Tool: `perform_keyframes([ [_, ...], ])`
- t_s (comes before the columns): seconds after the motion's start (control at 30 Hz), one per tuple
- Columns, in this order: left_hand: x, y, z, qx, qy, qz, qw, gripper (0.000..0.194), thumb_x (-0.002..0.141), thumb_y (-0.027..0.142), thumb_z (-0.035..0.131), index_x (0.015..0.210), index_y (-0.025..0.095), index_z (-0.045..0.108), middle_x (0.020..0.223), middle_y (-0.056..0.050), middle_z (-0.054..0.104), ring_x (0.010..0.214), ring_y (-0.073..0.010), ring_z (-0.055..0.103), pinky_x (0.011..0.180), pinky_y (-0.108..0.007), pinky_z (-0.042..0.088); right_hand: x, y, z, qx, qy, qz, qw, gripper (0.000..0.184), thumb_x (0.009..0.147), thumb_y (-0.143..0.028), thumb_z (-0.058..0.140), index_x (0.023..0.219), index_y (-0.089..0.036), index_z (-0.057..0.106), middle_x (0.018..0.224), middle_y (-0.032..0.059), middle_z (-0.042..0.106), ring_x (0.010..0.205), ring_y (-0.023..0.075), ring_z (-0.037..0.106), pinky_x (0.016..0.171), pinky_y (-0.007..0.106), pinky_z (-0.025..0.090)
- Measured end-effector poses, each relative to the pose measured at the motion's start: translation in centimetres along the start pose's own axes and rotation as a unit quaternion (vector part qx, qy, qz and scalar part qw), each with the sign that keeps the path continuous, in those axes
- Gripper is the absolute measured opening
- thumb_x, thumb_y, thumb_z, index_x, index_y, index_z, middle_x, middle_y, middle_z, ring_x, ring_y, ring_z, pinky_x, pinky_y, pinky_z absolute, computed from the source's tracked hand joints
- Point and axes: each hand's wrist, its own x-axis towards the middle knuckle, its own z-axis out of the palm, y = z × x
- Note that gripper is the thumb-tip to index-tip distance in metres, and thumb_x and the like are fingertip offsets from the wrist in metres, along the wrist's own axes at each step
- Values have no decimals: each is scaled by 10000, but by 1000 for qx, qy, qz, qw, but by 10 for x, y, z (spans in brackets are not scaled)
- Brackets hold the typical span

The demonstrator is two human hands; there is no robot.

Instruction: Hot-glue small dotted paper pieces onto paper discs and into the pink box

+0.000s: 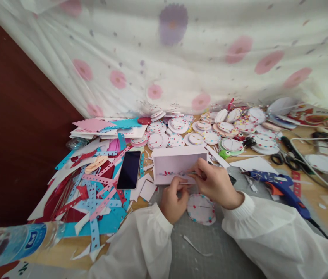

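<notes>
A shallow white box (164, 158) stands on the grey mat, with small red and blue bits (166, 173) lying along its inside. My right hand (220, 184) reaches over the box's right side, thumb and forefinger pinched together on something too small to name. My left hand (174, 201) is at the box's front edge, its fingers curled and closed near the right fingertips; what they hold, if anything, is hidden. Just below the hands lies a round white paper disc (201, 209) with red and blue dots around its rim and a dark line across it.
Dotted paper discs (178, 124) are piled at the back. Left are a phone (129, 170), punched paper strips (94, 193) and a plastic bottle (12, 244). Right are a blue glue gun (280, 186), scissors (285, 159) and a white cable (303, 162). A flowered curtain (140, 50) hangs behind.
</notes>
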Motion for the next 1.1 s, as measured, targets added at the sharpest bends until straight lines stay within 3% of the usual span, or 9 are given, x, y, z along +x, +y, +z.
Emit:
perform_keyframes([
  [0.13, 0, 0, 0, 6, 2, -4, 1000, 231, 804, 64, 491, 997, 184, 535, 957, -73, 750, 888, -175, 710, 798, -282, 539, -11, 7, -13, 158, 61, 87, 982, 363, 788, -247, 637, 670, -239, 294, 687, 4, 650, 526, 116, 532, 479, 233, 344],
  [0.23, 1, 2, -1, 16, 8, -6, 1000, 244, 794, 50, 495, 995, 183, 532, 928, -64, 753, 865, -168, 710, 791, -274, 533, -25, 14, -20, 259, 111, 145, 948, 412, 754, -273, 700, 677, -245, 296, 750, 34, 680, 524, 122, 550, 430, 235, 333],
  [0.33, 2, 1, -1, 29, 13, -2, 999, 281, 783, 46, 503, 1025, 185, 536, 931, -54, 747, 859, -158, 700, 799, -270, 525, -42, 22, -23, 340, 147, 206, 906, 448, 710, -280, 753, 684, -244, 308, 729, 40, 677, 688, 194, 670, 417, 219, 346],
  [0.43, 3, -3, -1, 26, 10, 11, 1000, 385, 773, 40, 503, 1124, 198, 514, 1024, -52, 720, 886, -145, 683, 794, -261, 521, -55, 28, -23, 390, 162, 241, 874, 469, 674, -265, 788, 678, -237, 320, 704, 33, 674, 784, 231, 703, 431, 203, 386],
  [0.57, 5, -4, 0, -4, -7, 11, 1000, 457, 786, 49, 483, 1216, 202, 457, 1142, -74, 671, 916, -140, 665, 785, -262, 519, -58, 31, -21, 433, 158, 261, 848, 481, 654, -263, 807, 680, -232, 327, 706, 33, 687, 748, 218, 706, 438, 198, 413],
  [0.77, 10, 1, -2, -10, -20, 3, 1000, 465, 809, 91, 502, 1257, 195, 435, 1161, -104, 651, 920, -148, 654, 761, -267, 516, -53, 30, -22, 468, 142, 263, 832, 477, 649, -293, 805, 676, -235, 333, 677, 15, 675, 663, 188, 684, 411, 200, 395],
  [0.93, 12, 0, -1, -18, -19, 11, 1000, 503, 831, 117, 522, 1314, 192, 401, 1165, -122, 645, 911, -155, 659, 759, -280, 521, -53, 25, -23, 452, 123, 263, 843, 493, 654, -352, 790, 667, -243, 309, 701, 28, 686, 521, 142, 602, 360, 212, 319],
  [1.1, 10, 0, -1, -42, 6, 55, 998, 574, 873, 162, 519, 1394, 210, 283, 1182, -130, 627, 908, -155, 662, 815, -312, 517, -54, 22, -24, 455, 117, 261, 843, 494, 658, -366, 781, 664, -244, 302, 696, 32, 673, 588, 167, 627, 371, 212, 302],
])
